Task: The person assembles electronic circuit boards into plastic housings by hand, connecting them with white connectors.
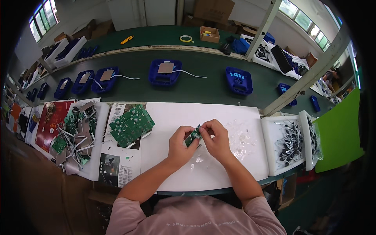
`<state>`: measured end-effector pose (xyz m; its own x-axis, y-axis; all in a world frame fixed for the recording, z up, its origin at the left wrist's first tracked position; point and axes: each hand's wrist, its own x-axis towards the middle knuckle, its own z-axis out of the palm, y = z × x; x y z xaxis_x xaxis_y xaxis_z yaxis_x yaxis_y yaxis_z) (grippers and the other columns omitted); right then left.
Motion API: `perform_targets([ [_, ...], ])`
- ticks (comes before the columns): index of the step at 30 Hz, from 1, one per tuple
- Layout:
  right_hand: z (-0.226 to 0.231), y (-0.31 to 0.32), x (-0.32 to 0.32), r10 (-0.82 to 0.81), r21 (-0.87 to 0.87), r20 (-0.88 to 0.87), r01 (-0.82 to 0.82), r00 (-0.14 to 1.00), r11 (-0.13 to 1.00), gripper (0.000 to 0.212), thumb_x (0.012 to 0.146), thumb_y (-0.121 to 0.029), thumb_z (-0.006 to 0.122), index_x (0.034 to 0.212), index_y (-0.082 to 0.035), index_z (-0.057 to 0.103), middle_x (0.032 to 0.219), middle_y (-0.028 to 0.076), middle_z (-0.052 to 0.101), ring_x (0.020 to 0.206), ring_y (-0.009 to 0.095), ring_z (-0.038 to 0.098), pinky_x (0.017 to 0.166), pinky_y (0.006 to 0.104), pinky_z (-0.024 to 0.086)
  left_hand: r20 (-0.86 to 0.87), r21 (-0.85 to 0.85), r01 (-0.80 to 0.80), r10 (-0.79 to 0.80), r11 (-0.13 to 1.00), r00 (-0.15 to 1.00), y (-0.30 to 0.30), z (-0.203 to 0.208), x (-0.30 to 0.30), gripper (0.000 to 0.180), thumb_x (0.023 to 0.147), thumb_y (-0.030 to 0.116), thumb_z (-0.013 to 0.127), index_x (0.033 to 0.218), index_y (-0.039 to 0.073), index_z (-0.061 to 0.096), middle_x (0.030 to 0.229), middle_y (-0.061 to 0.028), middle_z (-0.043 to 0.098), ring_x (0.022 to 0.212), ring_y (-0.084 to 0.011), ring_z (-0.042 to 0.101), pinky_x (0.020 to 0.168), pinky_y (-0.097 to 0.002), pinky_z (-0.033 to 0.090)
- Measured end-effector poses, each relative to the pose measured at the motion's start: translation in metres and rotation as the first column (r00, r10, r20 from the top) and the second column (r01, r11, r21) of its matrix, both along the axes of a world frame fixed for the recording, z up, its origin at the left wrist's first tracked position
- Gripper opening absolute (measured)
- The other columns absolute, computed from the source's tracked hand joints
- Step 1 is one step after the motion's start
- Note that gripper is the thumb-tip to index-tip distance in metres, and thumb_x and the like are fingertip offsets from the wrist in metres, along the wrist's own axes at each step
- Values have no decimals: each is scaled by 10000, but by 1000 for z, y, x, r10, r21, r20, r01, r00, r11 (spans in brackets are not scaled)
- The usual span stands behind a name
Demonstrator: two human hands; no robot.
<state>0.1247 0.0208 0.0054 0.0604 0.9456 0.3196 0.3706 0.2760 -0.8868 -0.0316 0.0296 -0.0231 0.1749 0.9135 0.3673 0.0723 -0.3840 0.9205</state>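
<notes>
Above the white work sheet [164, 121], a small green circuit board [192, 137] is held tilted between my two hands. My left hand [181, 145] is closed around its left and lower side, thumb along the near edge. The fingers of my right hand [216, 140] pinch at the board's upper right end; whether a tiny part is also between them is too small to tell. To the left lies a stack of larger green circuit board panels [132, 125], resting on printed paper.
A white foam tray [102, 129] at left holds boards with white cables. Another foam tray [270, 156] at right contains black-and-silver parts. Clear plastic scraps [241, 137] lie right of my hands. Blue housings [165, 78] sit on the green belt beyond; a metal post [291, 91] rises at right.
</notes>
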Motion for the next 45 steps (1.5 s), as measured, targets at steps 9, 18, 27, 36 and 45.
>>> perform_targets([
  [9, -15, -6, 0, -78, 210, 74, 61, 994, 976, 60, 936, -1, 654, 969, 16, 606, 870, 91, 635, 732, 167, 676, 608, 293, 556, 3, -18, 9, -9, 1000, 1000, -1, 0, 3, 252, 840, -72, 702, 1066, -3, 612, 991, -78, 675, 896, -148, 690, 812, -284, 553],
  [18, -1, -14, 30, 52, -316, -407, -194, 912, 929, 63, 972, -73, 626, 975, -10, 620, 836, 1, 626, 670, 59, 560, 591, 207, 448, 465, -431, 342, -120, 835, 877, 13, 2, -5, 312, 876, -63, 686, 1134, 25, 534, 995, -57, 643, 913, -101, 640, 805, -262, 543],
  [27, 3, -18, 30, 37, -273, -193, -90, 981, 958, 95, 922, -61, 643, 911, 33, 650, 782, 25, 637, 703, 65, 551, 628, 226, 458, 344, -403, 260, -118, 878, 932, 14, -3, -2, 304, 859, -8, 744, 1074, 18, 531, 949, -57, 633, 850, -88, 634, 742, -257, 552],
  [36, 6, -18, 28, 59, -316, -36, -68, 998, 946, 124, 886, -79, 660, 884, 45, 659, 752, 70, 657, 680, 91, 565, 600, 248, 466, 122, -283, 103, -70, 954, 990, 11, -7, -2, 285, 844, 94, 787, 1023, 28, 574, 854, -47, 670, 779, -79, 639, 690, -246, 531],
  [45, 5, -17, 26, 50, -255, 27, -42, 998, 966, 101, 889, -57, 659, 855, 37, 645, 718, 9, 607, 633, 49, 491, 555, 230, 414, 66, -264, 71, -56, 962, 996, 9, -6, -2, 285, 846, 119, 793, 1019, 29, 584, 841, -57, 682, 760, -89, 645, 682, -253, 532],
])
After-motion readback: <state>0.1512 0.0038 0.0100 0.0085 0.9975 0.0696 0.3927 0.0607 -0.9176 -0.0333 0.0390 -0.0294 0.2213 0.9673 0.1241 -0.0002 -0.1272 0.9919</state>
